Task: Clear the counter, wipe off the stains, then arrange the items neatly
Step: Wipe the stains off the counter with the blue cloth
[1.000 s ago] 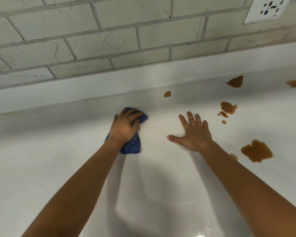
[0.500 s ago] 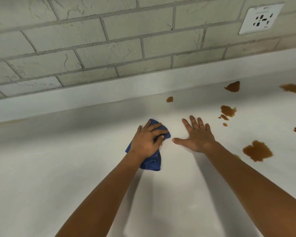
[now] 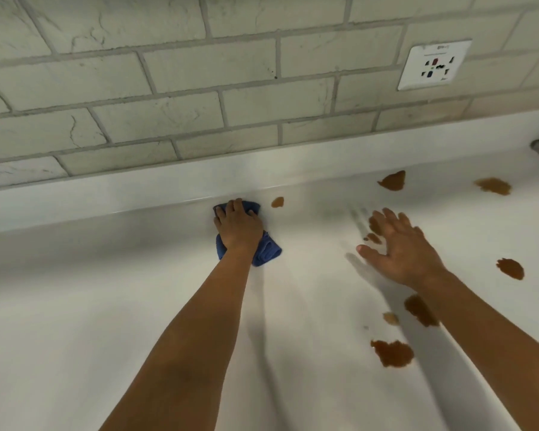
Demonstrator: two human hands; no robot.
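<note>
Where the smooth white counter [image 3: 106, 306] curves up into its low glossy back lip, the left hand [image 3: 238, 227] presses down on a crumpled blue cloth [image 3: 266, 248], fingers close together and curled over its far edge, soft folds bulging out beneath the wrist. Just right of the cloth lies a small round brown stain [image 3: 277, 202], touching neither cloth nor hand. The right hand [image 3: 402, 248] is somewhat blurred, palm down, fingers straight and spread, thumb pointing left; whether it touches the surface cannot be told. Its fingertips overlap a ragged brown blotch [image 3: 374, 227]. More irregular brown stains, flat and matte, are scattered to the right, the largest [image 3: 392, 353] near the right forearm. Behind rises a wall of rough, cracked grey-white brick tiles [image 3: 168, 119] bearing a white plastic socket plate [image 3: 434, 65].
</note>
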